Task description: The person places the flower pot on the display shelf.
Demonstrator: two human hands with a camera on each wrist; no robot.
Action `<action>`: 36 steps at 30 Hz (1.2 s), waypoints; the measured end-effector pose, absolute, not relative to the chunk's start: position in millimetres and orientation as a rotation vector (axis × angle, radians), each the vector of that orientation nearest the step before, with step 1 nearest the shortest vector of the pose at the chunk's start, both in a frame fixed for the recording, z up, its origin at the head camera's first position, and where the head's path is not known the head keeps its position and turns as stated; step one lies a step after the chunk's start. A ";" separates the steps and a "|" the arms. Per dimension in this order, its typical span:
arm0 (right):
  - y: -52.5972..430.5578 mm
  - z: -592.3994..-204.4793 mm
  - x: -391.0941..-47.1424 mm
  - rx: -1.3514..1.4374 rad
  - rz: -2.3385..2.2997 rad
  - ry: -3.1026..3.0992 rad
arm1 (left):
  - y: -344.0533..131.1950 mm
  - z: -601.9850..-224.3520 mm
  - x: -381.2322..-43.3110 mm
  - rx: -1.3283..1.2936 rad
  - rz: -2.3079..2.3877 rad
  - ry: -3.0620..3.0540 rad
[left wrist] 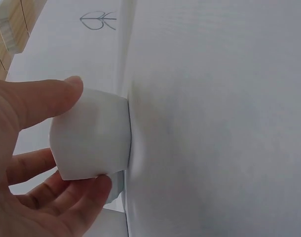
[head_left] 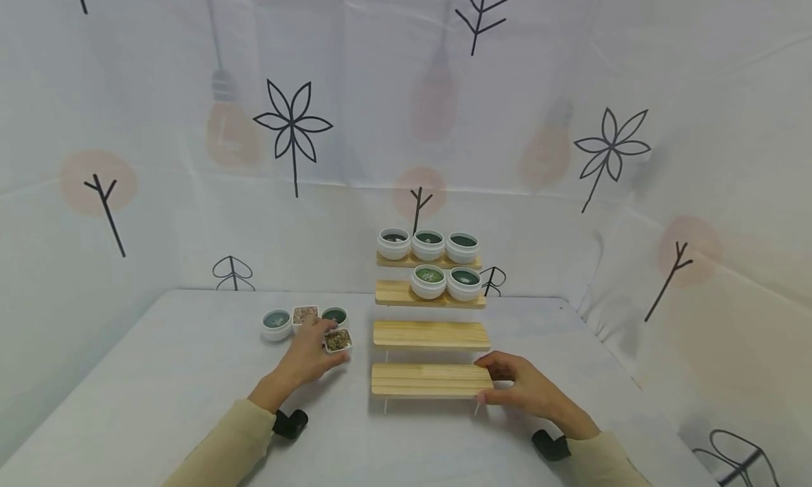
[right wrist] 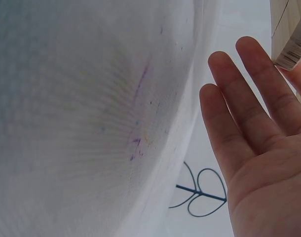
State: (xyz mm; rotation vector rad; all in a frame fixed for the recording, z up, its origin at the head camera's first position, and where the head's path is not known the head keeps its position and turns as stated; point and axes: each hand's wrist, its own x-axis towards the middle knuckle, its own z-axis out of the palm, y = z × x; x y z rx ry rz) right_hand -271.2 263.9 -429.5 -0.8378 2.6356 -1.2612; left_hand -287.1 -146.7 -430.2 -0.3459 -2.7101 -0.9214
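My left hand (head_left: 309, 356) grips a small square white pot (head_left: 338, 341) with brownish-green bits in it. In the left wrist view the thumb lies on one side of the white pot (left wrist: 94, 136) and fingertips on another. Around it stand a square pot with pinkish bits (head_left: 305, 313), a round pot with dark green filling (head_left: 335, 316) and a round grey-green one (head_left: 276, 322). My right hand (head_left: 517, 385) holds the right end of the lowest wooden shelf (head_left: 431, 381) between thumb and index finger. Its other fingers (right wrist: 244, 103) extend beside the shelf end (right wrist: 291, 54).
Above the lowest shelf rise a bare second shelf (head_left: 431, 336), a third shelf (head_left: 393, 292) with two round white pots, and a top shelf (head_left: 396, 263) with three. A patterned cloth (head_left: 355, 120) hangs behind the white table (head_left: 190, 374).
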 end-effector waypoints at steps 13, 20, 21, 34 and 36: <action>263.4 -427.4 -270.0 -0.826 -1.255 2.649 | -145.0 -428.9 -285.9 -0.312 -0.983 -2.756; 264.1 -429.2 -269.9 -0.825 -1.264 2.640 | -145.2 -429.2 -286.1 -0.315 -0.976 -2.752; 264.1 -429.6 -270.1 -0.822 -1.263 2.640 | -145.2 -429.2 -286.2 -0.315 -0.976 -2.751; 263.4 -426.7 -268.9 -0.819 -1.267 2.630 | -145.0 -430.5 -287.2 -0.328 -0.957 -2.732; 263.2 -426.6 -268.5 -0.812 -1.264 2.629 | -144.9 -429.6 -286.4 -0.328 -0.961 -2.733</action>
